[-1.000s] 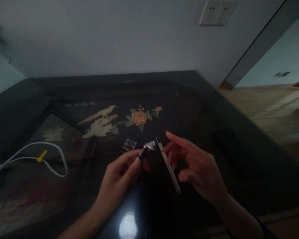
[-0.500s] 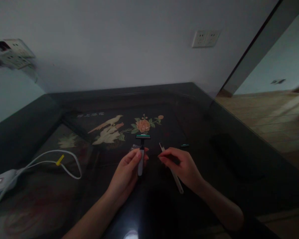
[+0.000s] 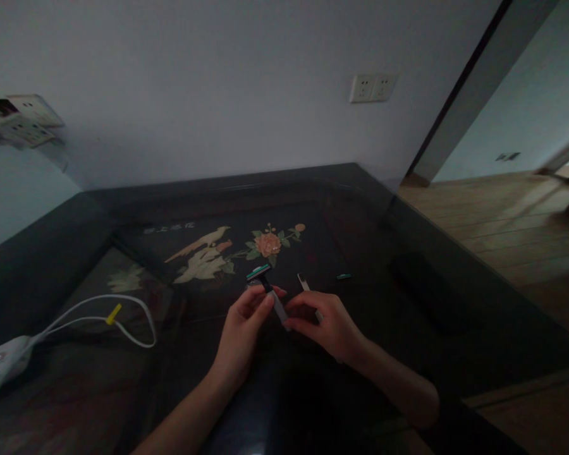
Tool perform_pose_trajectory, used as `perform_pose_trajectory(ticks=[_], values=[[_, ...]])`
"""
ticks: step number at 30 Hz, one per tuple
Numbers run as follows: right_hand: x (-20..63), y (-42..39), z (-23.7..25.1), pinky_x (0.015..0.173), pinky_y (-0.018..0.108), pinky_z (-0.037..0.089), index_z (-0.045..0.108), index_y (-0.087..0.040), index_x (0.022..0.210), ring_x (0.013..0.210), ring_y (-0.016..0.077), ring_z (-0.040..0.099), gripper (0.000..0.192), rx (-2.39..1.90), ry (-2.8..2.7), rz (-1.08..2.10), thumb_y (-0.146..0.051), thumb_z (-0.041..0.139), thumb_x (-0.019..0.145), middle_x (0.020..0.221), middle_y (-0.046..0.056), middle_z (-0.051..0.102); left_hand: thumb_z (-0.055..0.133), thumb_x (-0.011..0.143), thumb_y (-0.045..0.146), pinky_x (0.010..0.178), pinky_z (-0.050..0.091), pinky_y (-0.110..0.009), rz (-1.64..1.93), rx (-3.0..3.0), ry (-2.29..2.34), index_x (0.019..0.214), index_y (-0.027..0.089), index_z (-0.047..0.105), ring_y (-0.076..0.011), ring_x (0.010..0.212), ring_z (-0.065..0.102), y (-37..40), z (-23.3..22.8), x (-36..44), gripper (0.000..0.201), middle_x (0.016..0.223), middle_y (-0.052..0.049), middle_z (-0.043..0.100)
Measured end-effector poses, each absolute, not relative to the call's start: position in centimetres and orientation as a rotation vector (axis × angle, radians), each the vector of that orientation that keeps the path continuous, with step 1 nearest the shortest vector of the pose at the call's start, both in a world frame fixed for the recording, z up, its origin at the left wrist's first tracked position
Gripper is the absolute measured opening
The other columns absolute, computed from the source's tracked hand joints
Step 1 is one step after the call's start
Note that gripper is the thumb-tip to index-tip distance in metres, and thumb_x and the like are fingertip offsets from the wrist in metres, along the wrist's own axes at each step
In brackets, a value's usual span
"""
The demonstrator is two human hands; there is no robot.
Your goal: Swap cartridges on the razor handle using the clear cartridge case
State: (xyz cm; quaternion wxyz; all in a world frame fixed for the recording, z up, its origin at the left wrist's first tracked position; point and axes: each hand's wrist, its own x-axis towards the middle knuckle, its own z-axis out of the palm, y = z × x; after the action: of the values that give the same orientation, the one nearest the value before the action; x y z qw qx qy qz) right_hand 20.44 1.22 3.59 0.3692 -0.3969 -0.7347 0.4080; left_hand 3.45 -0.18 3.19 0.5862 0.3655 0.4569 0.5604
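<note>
A razor (image 3: 279,308) with a grey handle is between my hands, its green-and-black head tilted up to the left. Thumb and fingers of my left hand (image 3: 244,325) are closed round its neck and upper handle. My right hand (image 3: 334,325) pinches the handle's lower end. Beneath the right hand lies a slim pale stick (image 3: 303,282) with a dark spot at its far tip; the hand covers much of it, and I cannot tell its kind. A small green-and-black razor cartridge (image 3: 344,276) rests on the table to the right. Something clear and crinkled (image 3: 253,284) shows partly behind the left fingers.
The dark glossy table (image 3: 313,183) carries a bird-and-flower picture (image 3: 268,245). At left lie a white power strip (image 3: 4,357) and a looped white cable (image 3: 145,309) with a yellow tie (image 3: 114,314). A wall with a socket (image 3: 372,88) stands behind.
My right hand has moved left from above the pale stick onto the razor handle's lower end. The razor has turned from upright to tilted, head leftward. The camera view has shifted slightly.
</note>
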Motion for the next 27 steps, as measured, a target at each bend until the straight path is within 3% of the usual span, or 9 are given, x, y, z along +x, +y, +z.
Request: perform_pose_trajectory(ticks=[6, 13, 15, 19, 24, 27], values=[[19.9, 0.8, 3.6, 0.06, 0.02, 0.043, 0.068, -0.015, 0.08, 0.064, 0.0119, 0.059, 0.008, -1.046, -1.861, 1.068, -0.018, 0.074, 0.077, 0.073, 0.0, 0.066, 0.081, 0.069, 0.036, 0.083, 0.051, -0.026, 1.301, 0.94, 1.133, 0.09, 0.02, 0.074, -0.0193, 0.094, 0.068, -0.8, 2.7, 3.7, 0.027, 0.097, -0.003, 0.076], [18.4, 0.3, 3.4, 0.053, 0.019, 0.039, 0.065, -0.014, 0.076, 0.058, 0.0101, 0.053, 0.012, -1.048, -1.836, 1.047, -0.021, 0.075, 0.076, 0.066, -0.002, 0.061, 0.083, 0.065, 0.035, 0.072, 0.05, -0.022, 1.307, 1.005, 1.19, 0.085, 0.02, 0.074, -0.0162, 0.081, 0.065, -1.0, 3.0, 3.4, 0.027, 0.086, 0.0, 0.074], [18.3, 0.1, 3.8, 0.055, 0.019, 0.041, 0.066, -0.014, 0.081, 0.061, 0.0109, 0.055, 0.008, -1.048, -1.837, 1.035, -0.02, 0.071, 0.079, 0.069, -0.001, 0.064, 0.082, 0.067, 0.037, 0.073, 0.049, -0.022, 1.302, 1.044, 1.19, 0.092, 0.021, 0.072, -0.0159, 0.082, 0.064, -0.8, 2.9, 3.2, 0.031, 0.086, 0.0, 0.072], [20.3, 0.2, 5.5, 0.062, 0.021, 0.046, 0.068, -0.015, 0.095, 0.068, 0.0126, 0.062, 0.012, -1.072, -1.822, 0.924, -0.02, 0.064, 0.084, 0.08, 0.002, 0.069, 0.067, 0.083, 0.042, 0.087, 0.045, -0.025, 1.289, 1.182, 1.174, 0.114, 0.025, 0.065, -0.0164, 0.096, 0.061, -0.1, 2.8, 2.7, 0.035, 0.101, -0.001, 0.069], [27.4, 0.3, 7.2, 0.057, 0.024, 0.045, 0.063, -0.013, 0.113, 0.061, 0.014, 0.059, 0.031, -1.384, -1.781, 0.568, -0.028, 0.059, 0.085, 0.074, 0.002, 0.066, 0.06, 0.087, 0.038, 0.086, 0.045, -0.028, 1.313, 1.29, 1.273, 0.109, 0.021, 0.064, -0.0181, 0.095, 0.06, 0.9, 3.4, 1.8, 0.029, 0.097, -0.003, 0.066], [31.1, -0.4, 6.1, 0.058, 0.025, 0.043, 0.062, -0.015, 0.118, 0.063, 0.0156, 0.061, 0.034, -1.775, -2.028, 0.537, -0.024, 0.055, 0.086, 0.075, 0.002, 0.067, 0.059, 0.084, 0.036, 0.083, 0.047, -0.03, 1.286, 1.364, 1.337, 0.103, 0.02, 0.064, -0.0206, 0.093, 0.062, 1.3, 3.8, 1.4, 0.025, 0.094, -0.004, 0.067]])
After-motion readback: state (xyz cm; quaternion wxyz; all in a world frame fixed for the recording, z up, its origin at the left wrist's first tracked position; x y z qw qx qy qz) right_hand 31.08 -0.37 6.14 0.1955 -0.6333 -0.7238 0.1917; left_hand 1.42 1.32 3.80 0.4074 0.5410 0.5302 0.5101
